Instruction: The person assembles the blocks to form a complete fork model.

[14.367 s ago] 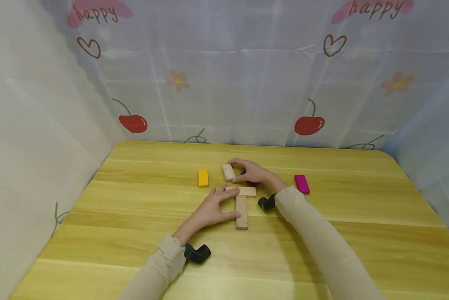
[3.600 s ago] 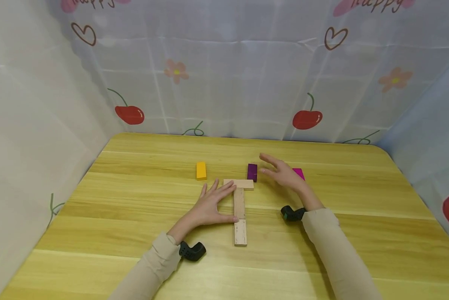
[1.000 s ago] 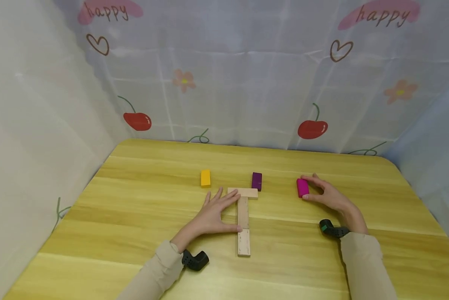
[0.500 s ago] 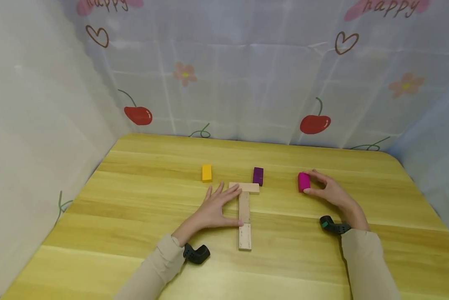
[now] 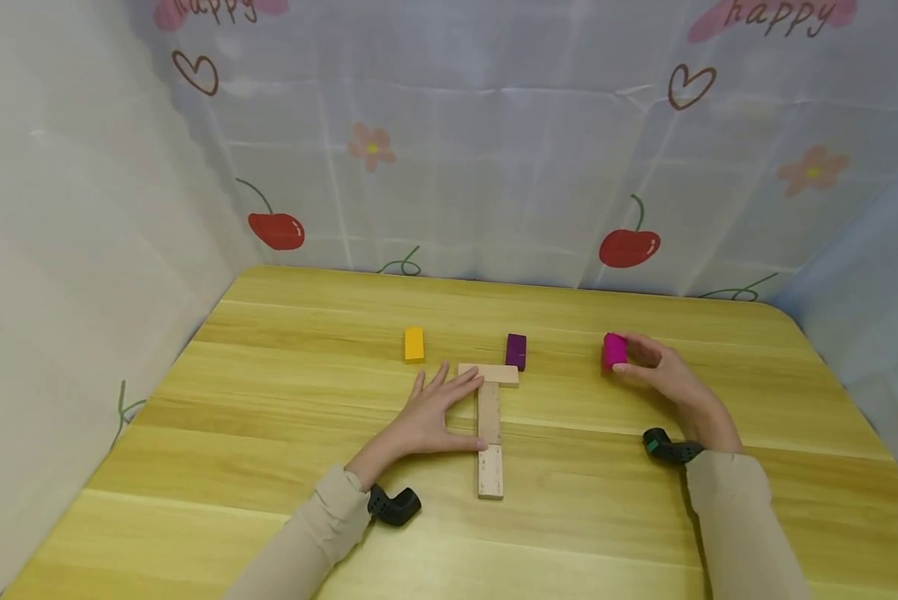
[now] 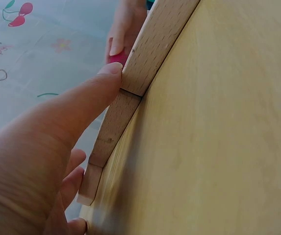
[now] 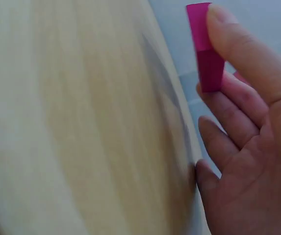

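Observation:
Three plain wooden blocks [image 5: 488,421] lie on the yellow table [image 5: 268,467] in a T shape. My left hand [image 5: 435,413] rests flat beside them with straight fingers, its thumb [image 6: 89,93] against the stem's side [image 6: 152,39]. My right hand [image 5: 647,365] pinches a magenta block [image 5: 614,350] between thumb and fingers at the right and holds it lifted a little off the table. In the right wrist view the magenta block [image 7: 205,46] shows between the thumb [image 7: 245,44] and the other fingers.
A yellow block [image 5: 414,344] and a purple block [image 5: 516,351] lie just behind the T. Curtains printed with cherries [image 5: 629,246] close off the table at the back and both sides. Black wrist cameras [image 5: 393,505] sit at both wrists.
My right hand closed on the magenta block, turned it up and raised it slightly off the table. My left hand has stayed on the wooden T.

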The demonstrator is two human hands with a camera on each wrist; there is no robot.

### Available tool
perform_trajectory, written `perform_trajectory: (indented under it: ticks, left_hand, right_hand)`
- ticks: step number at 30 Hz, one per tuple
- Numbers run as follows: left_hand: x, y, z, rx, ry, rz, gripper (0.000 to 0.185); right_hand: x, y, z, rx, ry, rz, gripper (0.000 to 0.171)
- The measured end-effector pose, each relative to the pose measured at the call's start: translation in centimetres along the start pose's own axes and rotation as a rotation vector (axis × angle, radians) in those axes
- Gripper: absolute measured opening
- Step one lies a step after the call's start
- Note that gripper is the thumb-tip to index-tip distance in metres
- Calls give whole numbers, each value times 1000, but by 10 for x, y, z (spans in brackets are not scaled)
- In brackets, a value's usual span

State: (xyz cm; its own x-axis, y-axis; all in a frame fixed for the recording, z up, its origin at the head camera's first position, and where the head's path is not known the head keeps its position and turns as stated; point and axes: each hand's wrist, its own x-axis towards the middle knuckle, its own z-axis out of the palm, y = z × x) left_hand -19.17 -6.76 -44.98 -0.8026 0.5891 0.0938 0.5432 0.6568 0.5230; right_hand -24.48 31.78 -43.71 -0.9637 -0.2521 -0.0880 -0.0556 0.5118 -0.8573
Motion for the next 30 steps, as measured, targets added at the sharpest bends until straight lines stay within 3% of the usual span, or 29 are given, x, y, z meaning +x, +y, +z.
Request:
perform_trajectory:
  ticks: [6,11,18,30]
  left_hand:
    - [1,-1,0,-8,5,2,93]
    - [0,-2,1,-8,4,-2,94]
    - [1,-3,3,-13,8,4,94]
    - [1,-4,4,-16,9,5,93]
  right_hand:
    - [7,-18,5,27,13,19,72]
    - [20,-37,20,20,36,-49,68]
    - [36,-55,45,19,63,-75,66]
    - [54,-83,80,80,19,-117,63]
